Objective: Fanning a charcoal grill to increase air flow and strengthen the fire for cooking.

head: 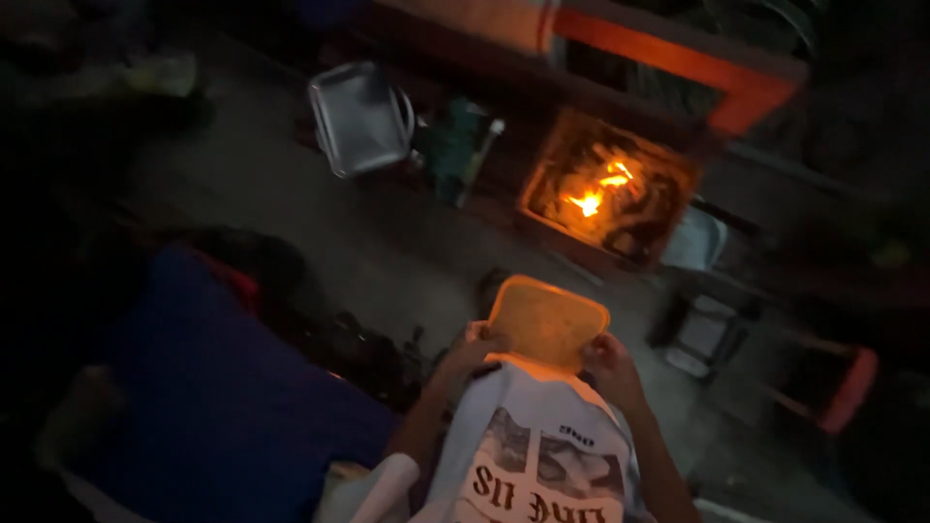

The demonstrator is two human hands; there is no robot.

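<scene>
While both hands grip the flat, rounded-rectangular orange plastic lid [547, 322] by its near edge, it hangs over the person's printed white shirt, facing the glowing square fire pit [608, 191] set well ahead on the dark ground. The left hand [475, 351] pinches one corner, the right hand [605, 360] the other, fingers closed on the rim. Held only at one edge, the lid could tip or slip from so shallow a pinch. Brought close to the flames, plastic could soften, and the dim light hides whatever lies underfoot.
</scene>
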